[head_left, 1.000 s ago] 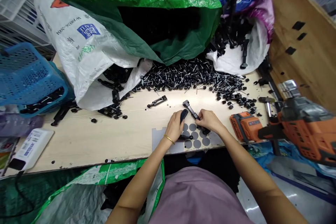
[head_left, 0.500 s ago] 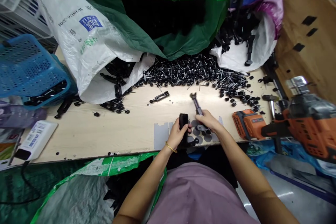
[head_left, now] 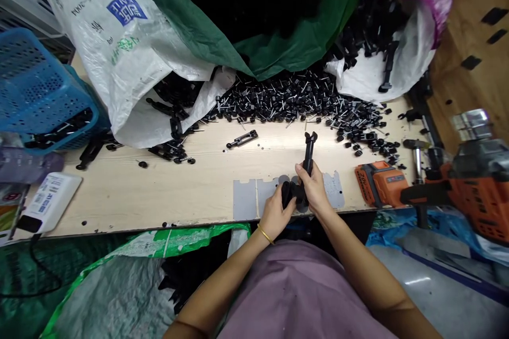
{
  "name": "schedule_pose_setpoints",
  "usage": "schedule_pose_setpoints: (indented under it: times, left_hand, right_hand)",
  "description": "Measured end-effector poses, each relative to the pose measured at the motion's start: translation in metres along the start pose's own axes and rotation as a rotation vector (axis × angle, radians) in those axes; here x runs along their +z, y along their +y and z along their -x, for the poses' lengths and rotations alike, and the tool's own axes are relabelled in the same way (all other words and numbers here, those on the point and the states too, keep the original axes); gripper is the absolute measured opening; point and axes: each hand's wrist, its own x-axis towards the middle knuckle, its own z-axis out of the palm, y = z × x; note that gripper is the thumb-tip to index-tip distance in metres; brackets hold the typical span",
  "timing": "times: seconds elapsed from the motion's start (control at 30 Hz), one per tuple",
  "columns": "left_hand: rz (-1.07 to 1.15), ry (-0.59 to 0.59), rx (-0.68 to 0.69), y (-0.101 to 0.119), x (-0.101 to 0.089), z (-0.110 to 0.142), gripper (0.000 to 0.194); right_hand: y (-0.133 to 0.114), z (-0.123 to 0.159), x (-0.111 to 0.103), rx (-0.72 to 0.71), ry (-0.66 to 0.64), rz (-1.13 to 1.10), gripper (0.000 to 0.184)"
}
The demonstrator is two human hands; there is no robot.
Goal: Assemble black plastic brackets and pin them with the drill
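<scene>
**Hold tight, or one might fall**

The right hand (head_left: 314, 189) grips a black bar (head_left: 308, 152) that sticks out ahead of it. Just beside it, the left hand (head_left: 276, 214) is closed on a block (head_left: 285, 194); I cannot tell if they touch. A loose hold could drop one off the table (head_left: 191, 185), whose edge is near.

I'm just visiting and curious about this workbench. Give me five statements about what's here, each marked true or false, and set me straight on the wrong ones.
1. The right hand holds a long black bar. True.
2. The left hand is empty. False: it holds a black piece.
3. A gold bracelet circles the right wrist. False: it is on the left wrist.
4. Black parts lie in the blue basket. True.
5. The orange power tool lies between both hands. False: it is to their right.
</scene>
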Motion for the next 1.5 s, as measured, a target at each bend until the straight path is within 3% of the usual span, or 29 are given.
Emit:
schedule_pose_setpoints:
  times: [0.1, 0.17, 0.27, 0.4, 0.53, 0.63, 0.97, 1.13, 1.23, 1.5]
  left_hand:
    - [0.012, 0.049, -0.009, -0.005, 0.003, 0.003, 0.037]
    - [0.020, 0.050, 0.010, -0.003, 0.003, 0.006, 0.039]
    - [0.026, 0.027, 0.025, 0.003, 0.000, 0.009, 0.035]
    - [0.016, 0.016, -0.002, 0.013, -0.006, 0.010, 0.030]
    - [0.014, -0.014, -0.012, 0.019, -0.006, 0.012, 0.026]
    - [-0.026, -0.007, 0.006, 0.020, -0.003, 0.015, 0.030]
    - [-0.208, -0.044, 0.078, 0.012, 0.001, 0.028, 0.050]
    - [-0.267, -0.161, 0.058, 0.011, 0.004, 0.035, 0.048]
    - [-0.266, -0.170, 0.037, 0.011, 0.006, 0.038, 0.051]
    - [-0.242, -0.220, -0.056, 0.021, 0.005, 0.046, 0.042]
  right_hand:
    - [-0.004, 0.014, 0.002, 0.031, -0.203, -0.058, 0.023]
    - [-0.006, 0.022, 0.004, 0.032, -0.258, -0.070, 0.025]
    - [-0.009, 0.028, 0.001, 0.084, -0.201, -0.189, 0.024]
    - [-0.015, 0.026, -0.009, 0.227, -0.274, -0.383, 0.028]
    - [-0.017, 0.024, -0.015, 0.257, -0.223, -0.459, 0.024]
    - [-0.016, 0.024, -0.012, 0.268, -0.184, -0.443, 0.026]
    - [-0.013, 0.027, -0.015, 0.320, -0.228, -0.424, 0.032]
    - [-0.005, 0.033, -0.021, 0.360, -0.245, -0.349, 0.036]
    - [0.001, 0.034, -0.021, 0.367, -0.229, -0.307, 0.038]
    - [0.006, 0.050, -0.012, 0.247, -0.161, -0.325, 0.040]
